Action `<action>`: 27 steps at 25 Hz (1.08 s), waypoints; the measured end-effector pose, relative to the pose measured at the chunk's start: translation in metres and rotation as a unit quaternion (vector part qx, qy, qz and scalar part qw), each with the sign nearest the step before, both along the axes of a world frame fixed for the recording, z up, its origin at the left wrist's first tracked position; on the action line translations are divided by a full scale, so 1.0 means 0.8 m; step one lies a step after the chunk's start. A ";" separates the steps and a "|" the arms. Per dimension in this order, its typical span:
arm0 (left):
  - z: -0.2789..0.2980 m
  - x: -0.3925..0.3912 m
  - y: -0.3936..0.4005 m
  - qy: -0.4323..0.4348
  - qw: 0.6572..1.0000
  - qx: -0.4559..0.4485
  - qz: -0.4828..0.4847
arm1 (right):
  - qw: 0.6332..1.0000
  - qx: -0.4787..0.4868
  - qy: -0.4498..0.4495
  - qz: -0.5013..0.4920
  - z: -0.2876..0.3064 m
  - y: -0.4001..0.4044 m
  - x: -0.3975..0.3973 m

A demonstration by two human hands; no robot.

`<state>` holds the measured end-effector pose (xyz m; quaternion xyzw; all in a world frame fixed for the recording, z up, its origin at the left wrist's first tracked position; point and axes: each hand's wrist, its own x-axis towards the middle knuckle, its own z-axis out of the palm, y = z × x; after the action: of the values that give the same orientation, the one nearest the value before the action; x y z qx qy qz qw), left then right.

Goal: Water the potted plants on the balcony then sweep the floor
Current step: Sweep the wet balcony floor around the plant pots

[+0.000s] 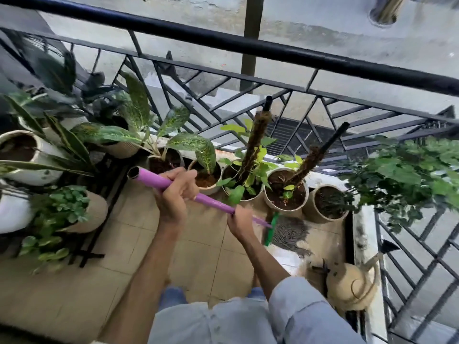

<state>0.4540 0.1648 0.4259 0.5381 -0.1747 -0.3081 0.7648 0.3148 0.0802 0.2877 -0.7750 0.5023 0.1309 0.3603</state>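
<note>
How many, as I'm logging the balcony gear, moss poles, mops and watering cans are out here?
Moss poles: 2
Mop: 1
Watering can: 1
Total: 4

The right hand [239, 219] covers the lower stretch of the purple handle [159, 181]. Leaves at the far left [15, 112] are blurred; the frame's left edge cuts off a white pot [12, 209].

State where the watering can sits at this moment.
In the head view, the tan watering can stands on the floor at lower right, in the balcony corner beside the railing, just behind the grey mop head.
</note>
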 end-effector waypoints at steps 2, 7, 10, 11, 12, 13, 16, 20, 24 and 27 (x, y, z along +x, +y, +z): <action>0.000 0.069 0.062 -0.001 1.000 -0.002 0.015 | 1.000 0.004 -0.004 0.000 -0.002 0.056 0.077; 0.016 0.240 0.233 -0.027 0.999 0.001 0.040 | 0.996 -0.017 -0.014 0.086 0.015 0.206 0.279; 0.029 0.310 0.305 -0.049 0.996 0.021 0.072 | 0.992 -0.011 -0.017 0.126 0.017 0.265 0.380; 0.035 0.331 0.327 -0.045 0.995 0.024 0.090 | 0.990 -0.001 -0.025 0.137 0.018 0.285 0.412; 0.040 0.353 0.346 -0.047 0.993 0.025 0.107 | 0.988 0.008 -0.028 0.152 0.019 0.304 0.443; 0.042 0.376 0.367 -0.057 0.990 0.029 0.124 | 0.984 0.016 -0.029 0.175 0.019 0.320 0.475; 0.047 0.420 0.413 -0.084 0.980 0.045 0.175 | 0.973 0.032 -0.036 0.225 0.013 0.354 0.549; 0.045 0.484 0.462 -0.105 0.954 0.062 0.275 | 0.948 0.054 -0.041 0.311 0.006 0.396 0.660; 0.041 0.520 0.503 -0.125 0.942 0.066 0.306 | 0.917 0.045 -0.040 0.395 0.007 0.432 0.721; 0.037 0.545 0.515 -0.145 0.942 0.042 0.300 | 0.914 0.040 -0.050 0.401 0.009 0.430 0.742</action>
<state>0.8903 0.5768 0.4556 0.6360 -0.1011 0.0105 0.7650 0.9088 0.4239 0.2950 -0.9019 0.1255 0.2452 0.3327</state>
